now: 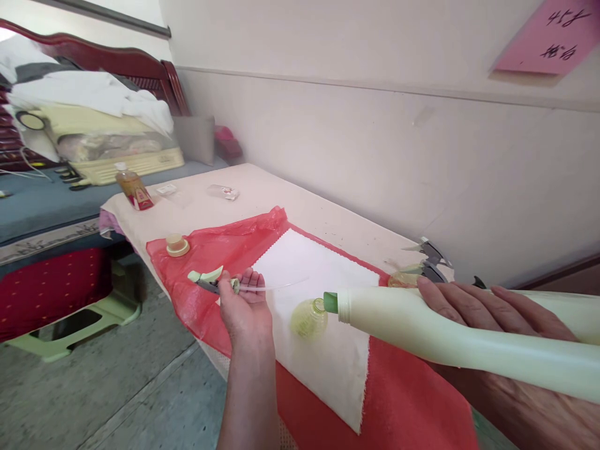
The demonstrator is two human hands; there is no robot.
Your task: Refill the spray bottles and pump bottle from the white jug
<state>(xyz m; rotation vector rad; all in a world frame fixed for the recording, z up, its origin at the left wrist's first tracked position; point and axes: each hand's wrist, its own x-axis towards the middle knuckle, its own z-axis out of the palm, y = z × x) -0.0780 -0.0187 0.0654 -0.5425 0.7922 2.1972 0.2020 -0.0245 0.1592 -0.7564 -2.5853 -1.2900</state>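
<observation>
My left hand (244, 303) holds a spray nozzle (206, 279) between thumb and fingers, palm up, and the clear dip tube points right over a white cloth (323, 369). On that cloth stands a small transparent yellow-green bottle (309, 319) with an open neck. My right hand (497, 319) grips a large pale green jug (412, 319), tilted onto its side. The jug's green spout (330, 302) is right beside the small bottle's mouth; whether they touch or liquid flows cannot be made out. A pale cap (177, 245) lies on the red plastic sheet (210, 250).
An amber bottle (135, 187) and small clear packets (223, 192) are at the table's far left. A red-covered stool (60, 294) stands left. Gray-black objects (434, 259) lie by the wall. Behind is a bed with piled items.
</observation>
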